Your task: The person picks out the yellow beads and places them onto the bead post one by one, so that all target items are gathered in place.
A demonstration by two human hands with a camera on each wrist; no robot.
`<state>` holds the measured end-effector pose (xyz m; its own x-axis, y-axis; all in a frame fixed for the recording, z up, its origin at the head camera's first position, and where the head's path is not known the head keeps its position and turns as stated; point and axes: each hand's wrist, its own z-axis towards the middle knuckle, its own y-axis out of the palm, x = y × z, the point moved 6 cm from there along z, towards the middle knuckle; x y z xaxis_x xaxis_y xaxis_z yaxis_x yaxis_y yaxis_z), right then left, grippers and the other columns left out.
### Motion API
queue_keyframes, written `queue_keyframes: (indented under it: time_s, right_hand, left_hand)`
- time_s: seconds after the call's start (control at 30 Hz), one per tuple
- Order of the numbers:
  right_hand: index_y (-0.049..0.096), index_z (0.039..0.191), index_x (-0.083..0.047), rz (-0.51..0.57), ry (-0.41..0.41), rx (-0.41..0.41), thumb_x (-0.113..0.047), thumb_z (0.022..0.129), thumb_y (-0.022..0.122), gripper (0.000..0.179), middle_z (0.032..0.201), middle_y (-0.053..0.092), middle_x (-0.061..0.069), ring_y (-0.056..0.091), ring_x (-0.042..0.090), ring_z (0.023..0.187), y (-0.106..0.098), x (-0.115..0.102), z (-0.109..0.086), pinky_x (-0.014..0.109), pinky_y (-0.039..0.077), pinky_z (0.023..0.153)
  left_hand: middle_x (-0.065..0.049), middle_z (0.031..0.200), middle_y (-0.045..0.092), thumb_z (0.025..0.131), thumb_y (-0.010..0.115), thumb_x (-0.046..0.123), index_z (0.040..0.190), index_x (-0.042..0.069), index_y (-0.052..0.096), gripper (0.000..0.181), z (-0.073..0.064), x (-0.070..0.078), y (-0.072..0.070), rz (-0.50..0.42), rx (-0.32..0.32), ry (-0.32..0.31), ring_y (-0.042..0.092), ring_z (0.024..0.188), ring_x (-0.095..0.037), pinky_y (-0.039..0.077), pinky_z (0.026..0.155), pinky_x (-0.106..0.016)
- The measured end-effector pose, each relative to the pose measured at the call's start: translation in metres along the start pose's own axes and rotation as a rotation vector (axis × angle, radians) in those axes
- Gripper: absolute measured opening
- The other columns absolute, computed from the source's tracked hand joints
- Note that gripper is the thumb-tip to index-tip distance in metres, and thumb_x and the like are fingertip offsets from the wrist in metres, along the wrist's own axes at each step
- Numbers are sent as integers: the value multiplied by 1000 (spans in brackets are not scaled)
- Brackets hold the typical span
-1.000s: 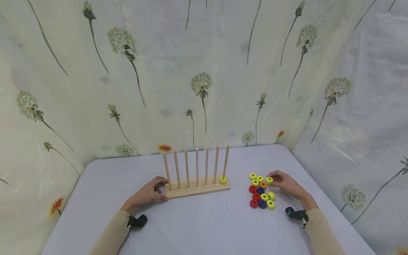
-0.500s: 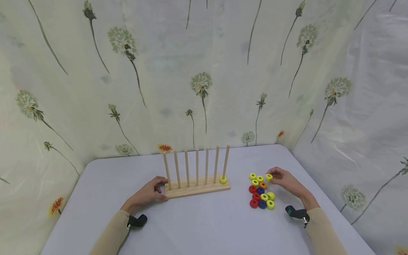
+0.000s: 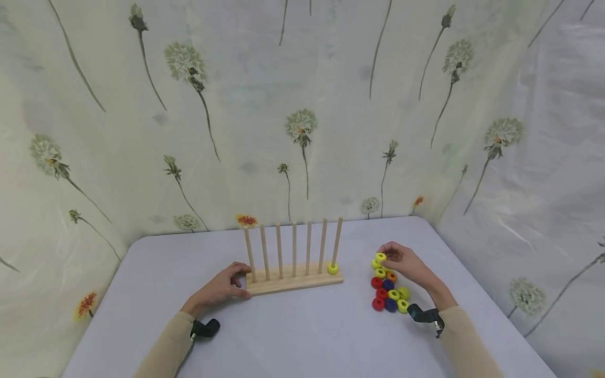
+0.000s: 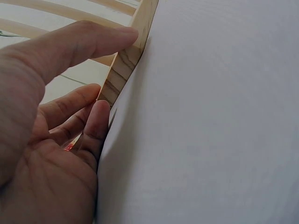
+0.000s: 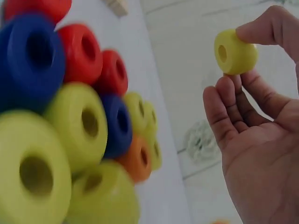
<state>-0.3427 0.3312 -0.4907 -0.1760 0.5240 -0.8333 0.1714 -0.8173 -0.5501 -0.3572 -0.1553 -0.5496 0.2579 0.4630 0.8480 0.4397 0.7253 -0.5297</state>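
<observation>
My right hand (image 3: pixel 410 265) pinches a yellow wooden bead (image 5: pixel 236 52) between thumb and fingers. In the right wrist view the bead's hole faces left, and the bead is off the table. Below and beside it lie loose beads: red (image 3: pixel 376 283), blue (image 3: pixel 390 305), orange (image 3: pixel 391 277) and yellow (image 3: pixel 394 295). At centre stands a wooden peg stand (image 3: pixel 295 284) with a row of upright pegs. One yellow bead (image 3: pixel 333 269) sits at the foot of its rightmost peg. My left hand (image 3: pixel 221 287) holds the stand's left end, thumb (image 4: pixel 105 41) along the front edge, fingertips at the end face.
A white-covered table (image 3: pixel 293 336) carries everything. Behind and at the sides hangs a pale curtain (image 3: pixel 246 121) printed with dandelions. Each wrist wears a black camera, the left one (image 3: pixel 205 328) and the right one (image 3: pixel 423 314).
My right hand has lifted the yellow bead off the table and carried it left, over the far yellow beads. The left hand keeps its hold on the stand; the head view shifts slightly.
</observation>
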Motion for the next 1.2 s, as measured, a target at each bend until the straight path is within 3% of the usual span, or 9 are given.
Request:
queue_keyframes:
  time_s: [0.23,0.47,0.6,0.8,1.2]
  right_hand:
    - [55,115,-6,6,-59,57,-20,91,67,31,115,58,11,59,15,101,7,-49,12,19,50,82]
    - [53,117,-5,22,-194,104,-17,91,67,31,116,57,10,58,11,100,3,-125,22,19,49,81]
    - [54,116,-7,14,-237,115,-18,91,67,31,116,55,8,57,14,101,4,-157,31,18,48,81]
    - [56,117,-8,21,-259,101,-19,90,68,31,116,57,8,59,15,98,8,-174,46,20,49,81]
    - [56,116,-3,22,-270,54,-15,90,68,31,116,58,13,58,16,96,17,-170,55,21,48,82]
  left_hand:
    - [-7,134,47,73,84,25,131,12,54,67,-1,1,1,2,4,-5,50,89,-17,42,73,-24]
    - [-3,134,46,73,84,27,131,14,54,67,-1,1,-1,0,10,-13,50,90,-18,42,74,-26]
    - [-2,133,46,73,84,27,131,15,54,67,1,-1,-3,3,13,-7,50,90,-18,42,75,-26]
    - [-2,132,47,73,84,28,131,15,54,67,2,-2,-3,12,11,-9,50,90,-18,42,75,-27]
    - [-3,133,48,72,84,28,132,14,54,69,2,-5,0,10,13,-25,50,89,-18,42,75,-27]
